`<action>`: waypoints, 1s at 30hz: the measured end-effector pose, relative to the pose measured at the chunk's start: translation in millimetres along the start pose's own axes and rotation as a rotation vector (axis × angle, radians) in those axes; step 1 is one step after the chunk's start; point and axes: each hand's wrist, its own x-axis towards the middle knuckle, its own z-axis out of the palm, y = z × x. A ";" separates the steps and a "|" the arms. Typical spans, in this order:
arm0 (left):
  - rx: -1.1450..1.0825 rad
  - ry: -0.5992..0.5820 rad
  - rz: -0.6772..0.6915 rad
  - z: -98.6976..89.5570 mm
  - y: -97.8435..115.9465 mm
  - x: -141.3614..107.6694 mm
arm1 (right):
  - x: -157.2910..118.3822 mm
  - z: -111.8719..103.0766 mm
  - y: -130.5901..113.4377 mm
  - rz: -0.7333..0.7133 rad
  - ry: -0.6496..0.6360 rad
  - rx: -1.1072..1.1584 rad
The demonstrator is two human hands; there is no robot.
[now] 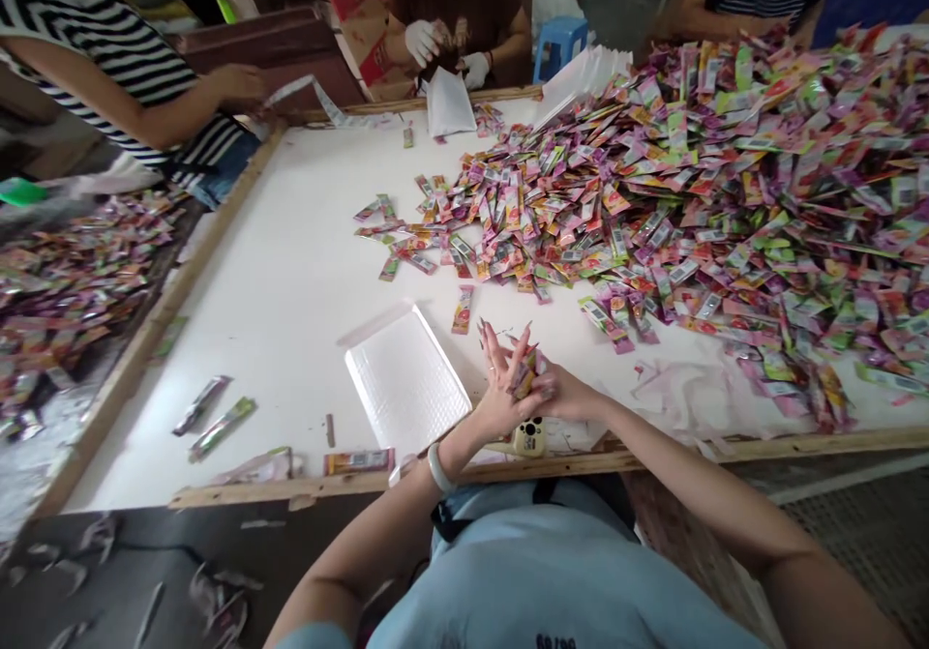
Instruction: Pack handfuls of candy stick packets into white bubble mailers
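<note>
A small bunch of colourful stick sachets [524,375] is between my two hands, above the front part of the table. My left hand [500,393] has its fingers stretched upward, with the thumb across the sachets. From the right, my right hand [570,393] closes round the same bunch; its fingers are partly hidden. Left of my hands lies a white padded envelope [406,378] with a quilted surface, flat on the table. Beneath my hands sits a pale yellow phone [529,438], partly covered. One single sachet [463,309] lies just beyond my fingers.
A large sachet heap [653,185] fills the table's right and back. Loose sachets [222,428] lie at front left. Wooden strips [239,496] edge the table. Across it, a gloved person [457,40] is by another envelope [450,103]; a striped-top person [137,88] stands left.
</note>
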 end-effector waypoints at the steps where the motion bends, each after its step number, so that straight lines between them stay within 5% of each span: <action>1: 0.099 -0.025 0.033 -10.0 5.3 0.1 | -2.3 -1.5 -5.0 0.033 0.017 0.041; 4: 0.261 -0.082 0.108 -55.8 6.3 0.7 | -11.2 -8.6 -9.6 0.150 0.118 0.132; 6: 0.307 -0.036 0.053 -100.5 -11.3 -3.0 | -16.4 -15.4 -3.4 0.176 0.221 0.134; 9: 0.520 0.097 -0.277 -173.2 -55.8 -17.2 | -19.4 -25.6 10.4 0.175 0.429 0.119; 11: 0.681 0.055 -0.506 -210.5 -83.0 -26.6 | -16.7 -29.8 13.7 0.164 0.510 0.127; 14: 0.761 -0.081 -0.669 -239.9 -98.1 -28.8 | -5.3 -32.4 1.1 0.089 0.521 0.159; 17: 0.829 -0.123 -0.564 -250.0 -76.2 -16.6 | 11.9 -34.2 -30.7 0.009 0.517 0.182; 22: 0.707 -0.141 -0.221 -249.1 8.5 0.8 | 39.2 -26.5 -118.1 -0.126 0.542 0.274; 26: 0.763 -0.144 -0.059 -220.2 80.6 -1.3 | 55.5 7.8 -190.1 -0.278 0.484 0.394; 30: 0.783 -0.149 -0.008 -182.6 134.9 -17.6 | 58.8 43.4 -204.2 -0.239 0.354 0.333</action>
